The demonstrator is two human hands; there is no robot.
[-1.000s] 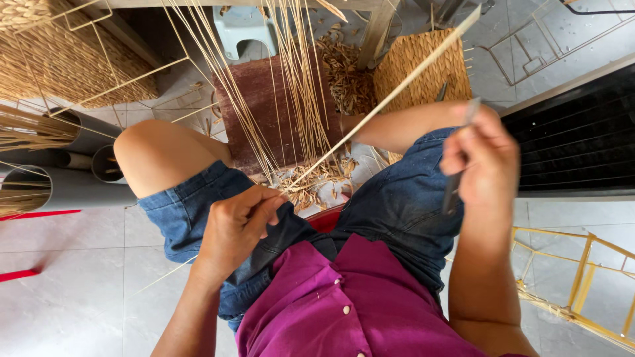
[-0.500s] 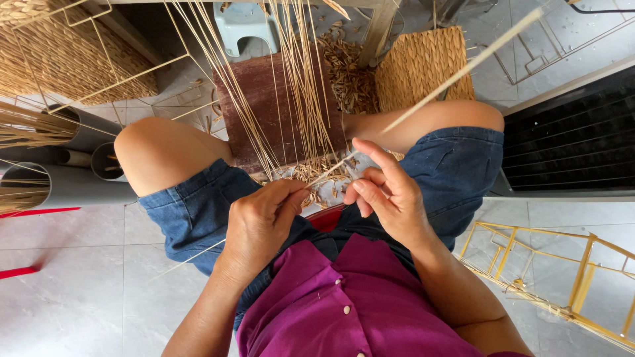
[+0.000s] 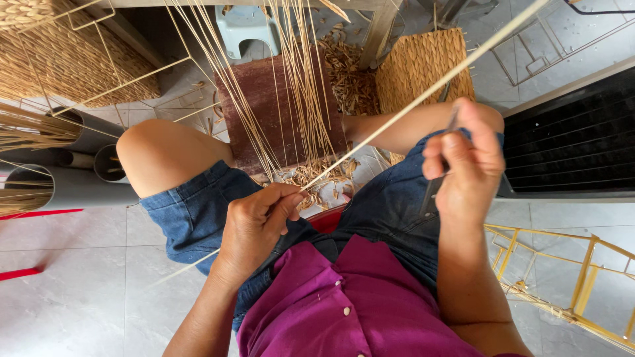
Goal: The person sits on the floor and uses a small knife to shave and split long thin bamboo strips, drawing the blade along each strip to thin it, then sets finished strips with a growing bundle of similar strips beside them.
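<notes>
Right hand (image 3: 466, 165) drawn away rightward gripping dark tool (image 3: 433, 192), left hand (image 3: 254, 225) fingers pinching reed strand (image 3: 423, 92) end

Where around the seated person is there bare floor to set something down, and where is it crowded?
Bare grey tile floor lies beside the left hand, below the grey tubes. Ahead it is crowded: reed strands, scraps, woven basket. The right hand sits above a yellow wire frame.

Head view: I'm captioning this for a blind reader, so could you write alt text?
A seated person's left hand pinches the end of a long pale reed, while the right hand grips a thin dark tool. More reeds hang before the knees.
</notes>
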